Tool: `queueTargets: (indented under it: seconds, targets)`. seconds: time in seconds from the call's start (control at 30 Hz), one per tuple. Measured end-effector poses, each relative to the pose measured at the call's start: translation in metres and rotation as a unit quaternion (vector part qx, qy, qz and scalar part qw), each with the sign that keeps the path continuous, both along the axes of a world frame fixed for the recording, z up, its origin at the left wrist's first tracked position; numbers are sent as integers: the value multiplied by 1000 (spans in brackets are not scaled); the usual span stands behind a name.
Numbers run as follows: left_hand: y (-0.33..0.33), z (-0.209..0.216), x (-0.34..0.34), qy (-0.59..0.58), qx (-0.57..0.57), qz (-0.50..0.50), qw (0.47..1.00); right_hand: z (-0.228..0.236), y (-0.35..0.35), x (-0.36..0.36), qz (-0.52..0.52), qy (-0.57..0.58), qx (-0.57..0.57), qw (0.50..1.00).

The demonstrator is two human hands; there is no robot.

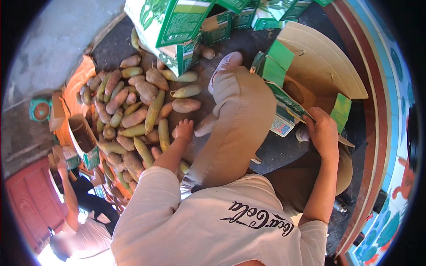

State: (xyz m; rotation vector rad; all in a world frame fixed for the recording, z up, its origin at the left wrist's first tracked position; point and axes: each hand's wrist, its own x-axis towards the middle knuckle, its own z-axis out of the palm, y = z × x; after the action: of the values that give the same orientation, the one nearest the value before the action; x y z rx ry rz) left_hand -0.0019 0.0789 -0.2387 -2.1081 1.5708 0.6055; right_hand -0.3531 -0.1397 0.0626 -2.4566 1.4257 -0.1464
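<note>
My right hand [320, 127] grips the near edge of an open carton [324, 48], green outside and bare brown cardboard inside, its flaps spread. A brown oblong vegetable [293, 92] lies inside it. On the floor to the left spreads a pile of long yellow-green cucumbers [154, 109] mixed with brown, rough-skinned oblong vegetables [146, 90]. At the pile's right edge, my left hand [184, 131] reaches low with its fingers apart. Just right of its fingers is another brown oblong vegetable [206, 125], partly hidden by my leg; whether they touch I cannot tell.
Green-and-white cartons [184, 22] stand stacked at the far side. My bent leg [244, 111] rises between pile and open carton. Under that carton's edge sits a device with a small display [282, 126]. At lower left, another person [82, 230] handles a carton [66, 155].
</note>
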Motion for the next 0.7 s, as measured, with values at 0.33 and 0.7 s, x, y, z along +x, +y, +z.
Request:
queueTargets:
  seconds: [0.33,0.7]
  targets:
    - [-7,110,14,100,-229,301,920,-8,4,-10,23,3,-3,1000]
    - [-133,334,-59,216,-662,96,711,-14,7,-14,43,19,-9,999]
